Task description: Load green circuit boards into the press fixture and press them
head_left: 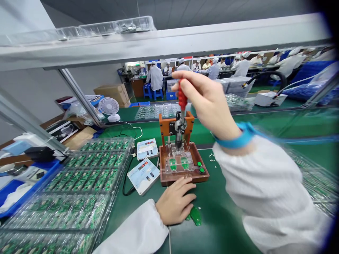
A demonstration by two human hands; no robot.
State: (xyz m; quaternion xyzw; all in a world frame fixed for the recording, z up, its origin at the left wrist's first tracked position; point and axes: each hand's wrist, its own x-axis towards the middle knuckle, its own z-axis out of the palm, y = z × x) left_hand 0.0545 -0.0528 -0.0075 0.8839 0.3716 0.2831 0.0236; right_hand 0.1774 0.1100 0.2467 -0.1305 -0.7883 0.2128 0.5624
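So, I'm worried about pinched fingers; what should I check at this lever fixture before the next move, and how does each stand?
1. Right hand on the red handle: ok, gripping it.
2. Left hand well away from the fixture: not ok, fingertips at its front edge.
3. Two green boards in the fixture: ok, both visible.
4. Plunger touching the clear plate: cannot tell.
5. Surroundings free of loose pieces: not ok, a loose green board lies beside the left hand.
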